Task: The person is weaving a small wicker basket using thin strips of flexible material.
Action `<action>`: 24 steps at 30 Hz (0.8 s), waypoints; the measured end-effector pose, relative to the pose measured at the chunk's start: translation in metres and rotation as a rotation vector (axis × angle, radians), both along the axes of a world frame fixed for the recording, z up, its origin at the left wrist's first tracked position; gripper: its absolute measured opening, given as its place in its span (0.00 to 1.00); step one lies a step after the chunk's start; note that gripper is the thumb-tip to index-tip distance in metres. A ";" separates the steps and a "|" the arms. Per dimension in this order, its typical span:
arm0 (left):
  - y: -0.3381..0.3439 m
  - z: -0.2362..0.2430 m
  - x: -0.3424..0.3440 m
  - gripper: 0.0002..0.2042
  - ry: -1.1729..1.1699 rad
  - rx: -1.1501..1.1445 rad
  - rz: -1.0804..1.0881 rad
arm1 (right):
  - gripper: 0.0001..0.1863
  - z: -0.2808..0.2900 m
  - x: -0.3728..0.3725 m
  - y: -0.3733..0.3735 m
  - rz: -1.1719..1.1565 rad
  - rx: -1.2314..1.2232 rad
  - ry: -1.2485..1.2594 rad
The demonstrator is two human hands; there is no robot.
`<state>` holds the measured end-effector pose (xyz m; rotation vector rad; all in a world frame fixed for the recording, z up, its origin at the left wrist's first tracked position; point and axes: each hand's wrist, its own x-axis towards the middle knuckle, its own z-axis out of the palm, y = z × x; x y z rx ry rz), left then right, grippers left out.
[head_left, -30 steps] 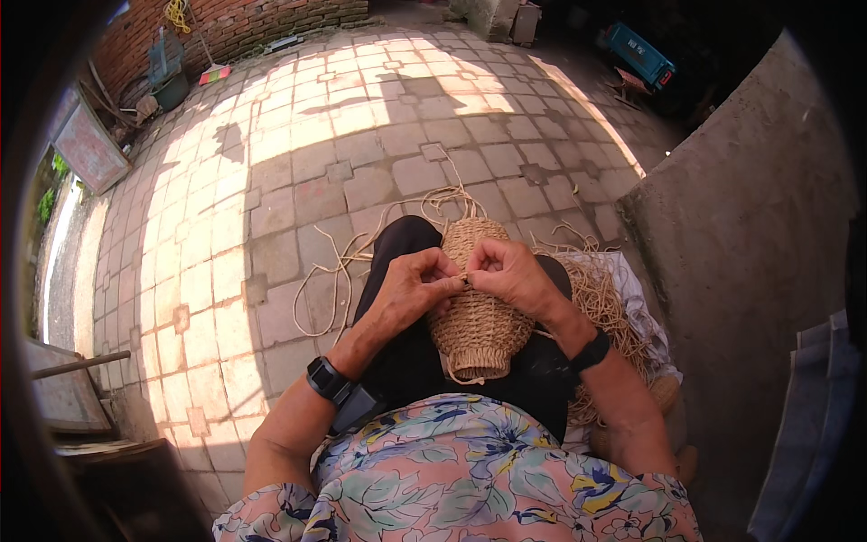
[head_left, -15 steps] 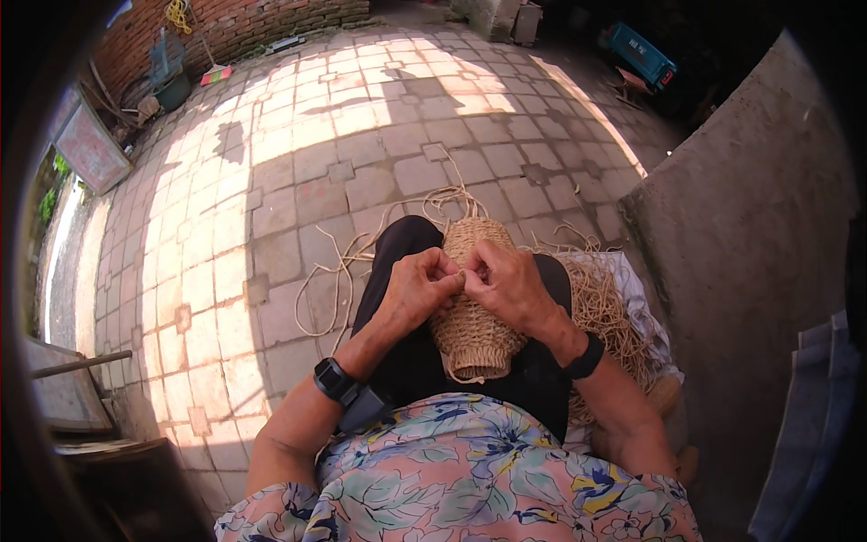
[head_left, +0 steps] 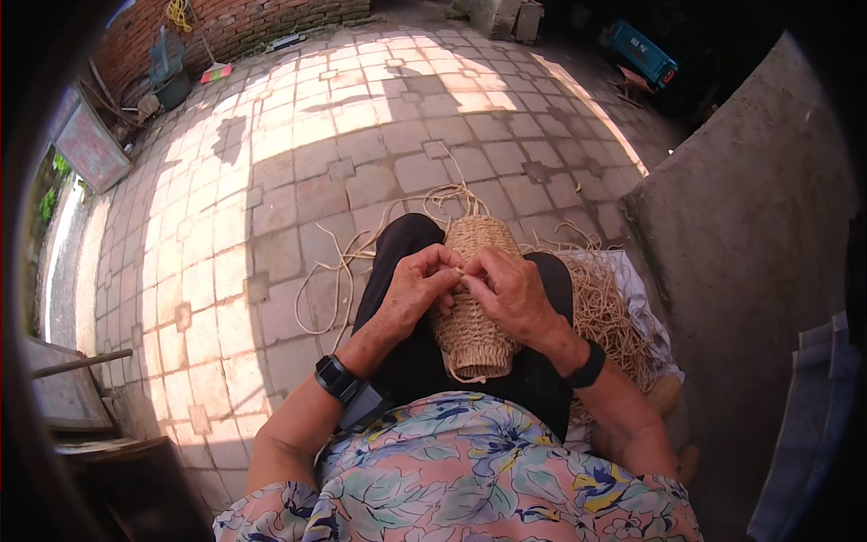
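A woven straw-coloured basket (head_left: 470, 336), narrow and tube-like, lies across my lap on black trousers, its round opening toward me. Over its middle my left hand (head_left: 423, 285) and my right hand (head_left: 513, 294) meet, thumbs and forefingers pinched together. Between the fingertips shows a tiny pale bit, the colour of the cord; too small to name. Loose cord (head_left: 348, 262) trails from the basket's far end in loops onto the paving at the left. To the right of my thigh lies a big heap of the same cord (head_left: 610, 312).
White cloth (head_left: 639, 303) lies under the cord heap. A concrete wall (head_left: 750, 199) rises at the right. Stone paving (head_left: 316, 203) stretches ahead, partly sunlit. Far off stand a blue cart (head_left: 641, 54), a dark bucket (head_left: 172, 90) and a brick wall (head_left: 253, 25). Boards (head_left: 90, 149) lean at the left.
My right hand has turned slightly, with its fingers reaching a little further over my left fingertips. The basket has barely shifted and the cord lies as before.
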<state>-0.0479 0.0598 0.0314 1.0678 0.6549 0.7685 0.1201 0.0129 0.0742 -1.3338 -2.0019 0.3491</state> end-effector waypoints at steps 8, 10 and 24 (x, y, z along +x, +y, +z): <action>0.001 0.003 -0.005 0.07 -0.025 0.097 -0.050 | 0.05 0.007 0.006 0.003 0.012 -0.101 0.115; 0.002 0.001 -0.006 0.07 -0.130 -0.020 -0.082 | 0.05 0.007 0.007 0.004 0.019 -0.101 0.125; 0.009 0.004 -0.010 0.06 -0.137 -0.094 -0.154 | 0.05 0.000 0.017 0.012 0.058 -0.096 0.164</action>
